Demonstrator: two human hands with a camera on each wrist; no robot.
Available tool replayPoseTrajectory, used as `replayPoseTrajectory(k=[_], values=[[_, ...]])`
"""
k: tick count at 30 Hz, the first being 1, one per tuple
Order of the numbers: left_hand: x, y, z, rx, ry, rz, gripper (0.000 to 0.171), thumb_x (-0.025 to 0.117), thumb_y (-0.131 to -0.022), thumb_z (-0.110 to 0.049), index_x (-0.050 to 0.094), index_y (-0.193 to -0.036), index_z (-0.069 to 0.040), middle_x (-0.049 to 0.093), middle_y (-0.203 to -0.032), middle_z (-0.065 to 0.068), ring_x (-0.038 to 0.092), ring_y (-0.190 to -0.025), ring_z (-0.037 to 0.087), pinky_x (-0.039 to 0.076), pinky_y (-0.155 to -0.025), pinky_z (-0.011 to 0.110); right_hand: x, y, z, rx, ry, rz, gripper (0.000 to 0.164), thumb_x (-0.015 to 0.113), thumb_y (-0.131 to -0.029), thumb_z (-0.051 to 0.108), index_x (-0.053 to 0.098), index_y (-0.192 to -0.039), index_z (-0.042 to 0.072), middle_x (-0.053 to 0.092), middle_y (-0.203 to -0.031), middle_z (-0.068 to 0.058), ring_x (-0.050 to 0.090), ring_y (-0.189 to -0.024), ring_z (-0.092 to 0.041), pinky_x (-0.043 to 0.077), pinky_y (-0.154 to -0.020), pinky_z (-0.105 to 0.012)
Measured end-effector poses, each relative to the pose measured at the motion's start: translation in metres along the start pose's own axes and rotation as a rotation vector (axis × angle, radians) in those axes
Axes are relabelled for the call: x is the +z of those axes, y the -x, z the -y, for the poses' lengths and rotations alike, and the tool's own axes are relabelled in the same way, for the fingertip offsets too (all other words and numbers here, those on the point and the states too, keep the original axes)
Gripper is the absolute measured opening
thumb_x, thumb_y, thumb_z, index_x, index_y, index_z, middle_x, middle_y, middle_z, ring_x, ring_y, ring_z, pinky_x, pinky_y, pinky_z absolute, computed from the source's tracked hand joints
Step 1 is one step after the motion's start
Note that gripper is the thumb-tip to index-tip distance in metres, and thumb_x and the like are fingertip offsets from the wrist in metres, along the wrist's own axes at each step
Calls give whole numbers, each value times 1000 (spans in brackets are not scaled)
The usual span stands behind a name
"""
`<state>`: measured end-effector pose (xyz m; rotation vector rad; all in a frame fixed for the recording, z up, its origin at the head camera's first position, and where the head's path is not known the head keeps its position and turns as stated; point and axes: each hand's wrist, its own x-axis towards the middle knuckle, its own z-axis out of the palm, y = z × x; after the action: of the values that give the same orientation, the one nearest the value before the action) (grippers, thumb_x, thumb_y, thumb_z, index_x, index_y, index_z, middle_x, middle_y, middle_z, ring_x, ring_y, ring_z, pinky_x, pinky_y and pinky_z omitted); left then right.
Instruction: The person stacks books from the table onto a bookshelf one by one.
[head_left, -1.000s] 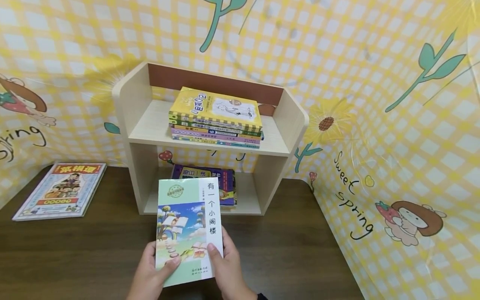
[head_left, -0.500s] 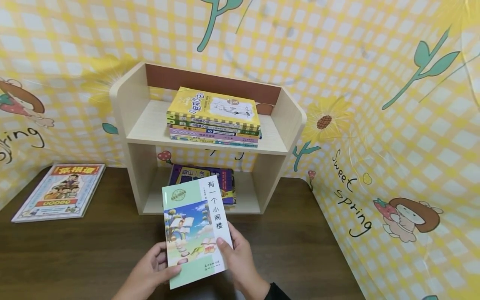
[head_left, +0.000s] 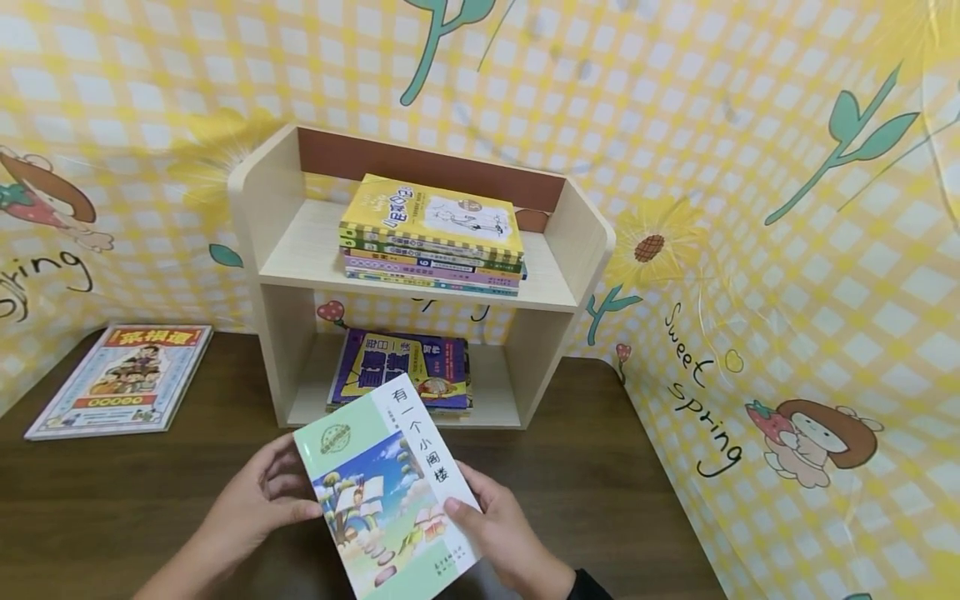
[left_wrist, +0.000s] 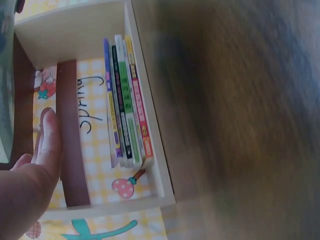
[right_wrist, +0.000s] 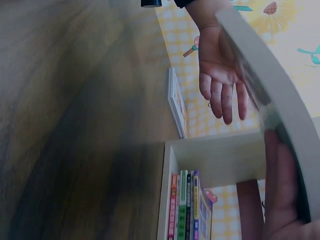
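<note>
A paperback book (head_left: 371, 500) with a green and white cover and a blue picture is held tilted above the table, its lower edge cut off by the frame. My right hand (head_left: 506, 529) grips its right side, thumb on the cover and fingers behind. Beside the left edge is my left hand (head_left: 251, 500), its thumb tip close to the cover; contact is unclear. In the right wrist view, the left hand (right_wrist: 220, 75) shows extended fingers, while the right hand's fingers (right_wrist: 280, 185) lie behind the book (right_wrist: 285, 90). The left wrist view shows the book (left_wrist: 6, 75) only as a strip.
A two-tier wooden shelf (head_left: 551, 267) stands ahead. Its upper tier bears a stack of books (head_left: 431, 233) topped by a yellow one; more books (head_left: 405, 367), purple uppermost, lie below. Another book (head_left: 123, 383) lies on the dark table (head_left: 112, 508) at left. Yellow checked cloth hangs around.
The book has turned counterclockwise and come lower, uncovering more of the purple book. My left thumb has left the cover and the hand has shifted left; my right hand keeps its grip.
</note>
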<state>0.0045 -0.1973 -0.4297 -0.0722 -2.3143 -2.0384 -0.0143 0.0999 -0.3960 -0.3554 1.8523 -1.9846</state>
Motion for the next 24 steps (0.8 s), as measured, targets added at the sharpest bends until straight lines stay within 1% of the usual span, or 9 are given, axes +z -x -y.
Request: replayPoseTrajectory(k=[3,5,7,9,10,14,17,21,24], values=[[-7,-1,2,102,43,55,96,78,-69,13,27,-148,-6,56,-118,-5,63,-90,6,56,-70,26,-6,1,5,36,9,65,53,54,-95,2,37,-145,-4,65,-112,-23,69,-79,-16,58,-69,-28],[-10,-2,3,150,42,93,104,80,-65,14,25,-150,-7,56,-123,4,62,-94,3,56,-72,25,-12,0,7,67,19,110,52,54,-96,3,38,-145,-3,65,-113,-23,69,-80,-17,58,-69,-29],[-12,-2,2,192,-41,117,112,84,-61,10,21,-152,-6,51,-129,18,56,-101,-6,54,-77,20,-18,-2,9,97,27,160,51,53,-96,3,38,-145,-3,64,-116,-23,69,-83,-19,58,-70,-29],[-12,-1,-1,235,-174,121,120,89,-56,1,17,-152,1,42,-136,29,47,-109,-13,52,-82,19,-26,-5,10,123,40,218,50,53,-97,5,38,-145,-2,62,-119,-23,68,-85,-18,57,-70,-28],[-11,-1,-3,258,-231,130,125,91,-53,-4,16,-153,0,38,-138,33,43,-112,-15,49,-87,17,-29,-7,10,132,50,247,50,53,-98,5,39,-145,-2,62,-121,-23,68,-86,-17,57,-70,-27],[-10,4,-8,357,-357,198,136,96,-46,-21,15,-156,-12,35,-144,30,35,-122,-11,39,-96,16,-42,-16,9,154,89,367,51,52,-98,7,37,-145,-4,60,-124,-24,67,-85,-13,56,-71,-25],[-9,7,-11,384,-312,295,136,96,-50,-23,12,-156,-18,32,-147,28,40,-122,-4,38,-93,16,-47,-21,10,164,109,444,53,52,-98,7,35,-146,-5,61,-122,-24,68,-83,-11,56,-71,-24],[-7,11,-12,343,-156,421,131,93,-59,-14,6,-157,-18,41,-145,13,56,-103,7,47,-84,21,-51,-28,12,184,110,502,54,53,-98,9,34,-146,-4,64,-119,-21,69,-82,-10,56,-70,-23],[-5,13,-13,312,-78,443,131,91,-60,-8,3,-157,-19,45,-141,-4,61,-94,12,50,-80,23,-52,-32,13,198,102,522,53,53,-98,10,35,-146,-3,65,-116,-19,69,-82,-11,56,-70,-23]])
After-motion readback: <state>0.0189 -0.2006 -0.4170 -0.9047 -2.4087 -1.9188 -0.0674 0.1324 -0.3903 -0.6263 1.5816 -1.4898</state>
